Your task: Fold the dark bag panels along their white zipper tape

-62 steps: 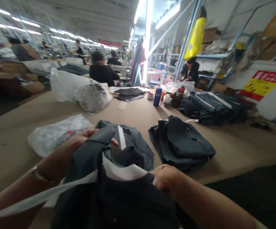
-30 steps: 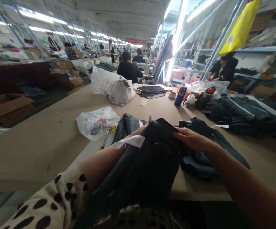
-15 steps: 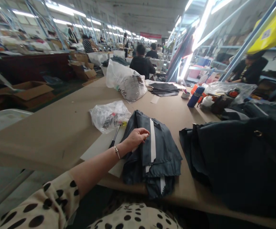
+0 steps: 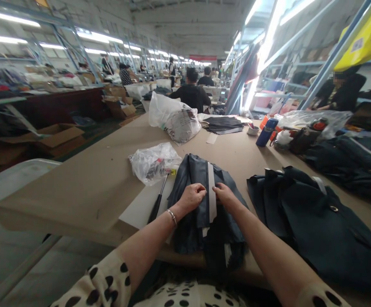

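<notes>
A stack of dark blue-grey fabric pieces (image 4: 191, 217) lies before me, draping over the table's front edge. A white strip (image 4: 211, 196) runs lengthwise along its top. My left hand (image 4: 193, 197) is closed in a pinch over the fabric, just left of the strip; what is between its fingertips is too small to make out. At the strip's right edge, my right hand (image 4: 224, 195) has its thumb and fingers closed on the fabric, some fingers hidden. Left of the stack, a black-handled tool with a metal shaft (image 4: 157, 204) rests on white paper (image 4: 135, 211).
Beyond the tool is a clear plastic bag (image 4: 151, 164); a larger filled bag (image 4: 175, 119) stands farther back. Dark garments (image 4: 319, 226) cover the right side of the brown table (image 4: 76, 187). A blue bottle (image 4: 267, 133) and a small cup (image 4: 252, 129) stand behind. People sit farther off.
My right hand has come into view from the right and reached the fabric beside the strip. The left hand stays pinched near the strip. The garments at right have dropped flatter onto the table.
</notes>
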The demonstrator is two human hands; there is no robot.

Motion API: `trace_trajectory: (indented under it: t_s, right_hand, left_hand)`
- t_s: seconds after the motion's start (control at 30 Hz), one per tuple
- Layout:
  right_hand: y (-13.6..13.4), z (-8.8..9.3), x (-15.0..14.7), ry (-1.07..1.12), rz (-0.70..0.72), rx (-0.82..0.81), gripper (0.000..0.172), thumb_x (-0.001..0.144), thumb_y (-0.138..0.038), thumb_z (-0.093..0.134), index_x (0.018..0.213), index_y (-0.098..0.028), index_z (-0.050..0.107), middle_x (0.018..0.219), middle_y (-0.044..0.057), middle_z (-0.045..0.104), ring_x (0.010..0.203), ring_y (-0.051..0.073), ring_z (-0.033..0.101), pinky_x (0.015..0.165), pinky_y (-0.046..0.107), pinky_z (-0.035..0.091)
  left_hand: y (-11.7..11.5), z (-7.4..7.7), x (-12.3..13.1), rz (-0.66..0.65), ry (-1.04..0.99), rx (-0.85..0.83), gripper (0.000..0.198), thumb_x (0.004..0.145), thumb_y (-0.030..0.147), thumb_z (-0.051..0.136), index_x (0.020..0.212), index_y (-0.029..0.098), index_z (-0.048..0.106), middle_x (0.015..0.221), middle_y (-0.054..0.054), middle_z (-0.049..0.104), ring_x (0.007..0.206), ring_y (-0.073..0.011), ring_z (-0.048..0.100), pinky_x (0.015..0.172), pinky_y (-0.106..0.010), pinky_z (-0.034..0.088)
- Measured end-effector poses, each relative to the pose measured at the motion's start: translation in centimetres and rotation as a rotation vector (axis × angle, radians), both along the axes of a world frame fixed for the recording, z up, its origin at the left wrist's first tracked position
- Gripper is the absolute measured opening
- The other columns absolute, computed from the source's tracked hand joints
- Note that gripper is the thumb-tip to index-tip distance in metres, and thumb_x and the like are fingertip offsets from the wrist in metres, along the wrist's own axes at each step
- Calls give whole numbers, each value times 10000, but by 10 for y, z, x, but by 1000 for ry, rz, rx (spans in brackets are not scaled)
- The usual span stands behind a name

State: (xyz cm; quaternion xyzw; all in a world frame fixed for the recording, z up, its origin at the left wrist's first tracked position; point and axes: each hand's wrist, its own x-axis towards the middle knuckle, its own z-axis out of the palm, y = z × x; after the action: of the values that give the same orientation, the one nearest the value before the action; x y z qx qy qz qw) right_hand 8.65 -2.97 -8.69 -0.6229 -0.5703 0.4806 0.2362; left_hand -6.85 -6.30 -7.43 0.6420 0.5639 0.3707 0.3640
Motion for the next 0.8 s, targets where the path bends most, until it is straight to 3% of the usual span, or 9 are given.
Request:
trace_trajectory:
  t_s: [0.07,0.17,0.27,0.4,0.47,0.57,0.7,0.8]
  right_hand:
    - [7,-2,-3,-23,13,-1,261,950,-364,499,979,-119,587,733,-1,590,584,111,560,559,263,504]
    - [7,8,-5,-84,55,117,247,907,-306,572,734,-129,562,630,-35,517,569,104,507,573,253,458]
    - [-4,28,-9,-111,105,318,227,856,-244,603,659,-151,541,632,-33,494,627,121,468,644,268,400]
    - [-21,46,-15,-39,182,469,108,829,-249,577,747,-190,615,706,-14,565,678,136,458,666,267,325]
    - [-27,48,-19,14,186,478,112,789,-264,596,712,-186,614,672,-16,557,655,135,444,636,262,309]
    - [-33,47,-28,126,176,428,178,697,-311,666,630,-165,590,597,-22,517,604,128,420,576,250,306]
    - [-36,49,-42,351,203,302,294,644,-421,683,722,-140,640,633,-5,558,603,144,464,569,252,390]
    - [-33,59,-44,470,169,250,314,628,-397,658,793,-132,623,657,3,567,594,146,467,585,272,417]
  left_hand:
    - [3,-2,-1,-2,-28,-20,185,806,247,538,824,113,664,784,-50,660,740,-140,595,689,-237,439]
    - [10,2,-3,-6,-84,-83,324,833,339,515,1011,86,612,804,-59,638,665,-135,586,589,-234,470]
    - [13,22,-4,-7,-168,-168,484,831,468,515,1129,86,518,828,-61,608,590,-136,578,492,-241,478]
    - [5,55,-7,2,-238,-181,386,785,443,573,985,117,525,782,-38,578,611,-158,593,471,-231,474]
    - [-1,64,-10,-14,-246,-187,309,770,387,573,922,121,534,772,-42,586,633,-167,599,474,-222,464]
    - [-6,64,-19,-45,-333,-249,206,738,275,529,868,118,557,744,-49,612,621,-163,598,487,-219,455]
    - [-7,66,-34,-57,-657,-323,213,630,163,524,811,101,619,693,-56,632,604,-154,603,538,-223,462]
    - [-11,82,-39,-67,-891,-350,288,549,108,552,816,93,658,689,-66,652,592,-169,613,587,-263,491]
